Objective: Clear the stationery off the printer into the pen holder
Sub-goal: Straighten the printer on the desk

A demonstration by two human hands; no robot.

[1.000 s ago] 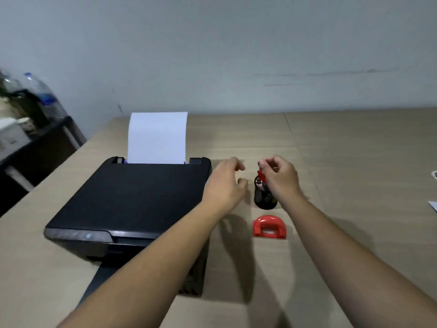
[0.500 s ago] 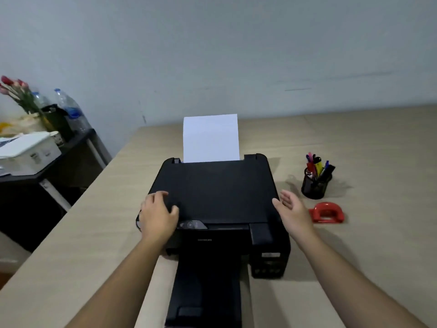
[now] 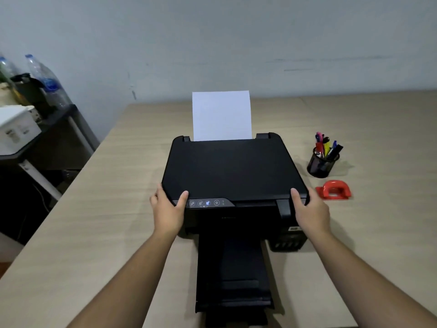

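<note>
Both hands are on the front corners of the printer (image 3: pixel 233 171), one per side. Left hand (image 3: pixel 168 209) wraps the front-left corner, thumb lying on the lid edge right next to the lit control panel (image 3: pixel 205 203), the other fingers curled round the side, so it's gripping the printer body. Right hand (image 3: pixel 310 209) does the same on the front-right corner, thumb up on the lid and the palm against the side, also clamped on the printer. Only the one head view here, looking down over both forearms. Printer is black, sits square on a pale wood-look table (image 3: pixel 99 228), lid is bare on top, a white sheet of paper (image 3: pixel 221 116) stands up in the rear feed, and the output tray (image 3: pixel 233 273) is pulled out toward the camera. Pen holder (image 3: pixel 319 167) is a dark mesh cup on the table to the right of the printer, well apart from it, stuffed with pens and markers (image 3: pixel 326 146) in red, yellow, blue, pink and black. Just in front of the cup sits a red hole punch (image 3: pixel 334 190), near the right hand but not touching. Off to the far left there's a dark side table (image 3: pixel 59 129) with plastic bottles (image 3: pixel 48 81) and a white box (image 3: pixel 16 129) on it.
</note>
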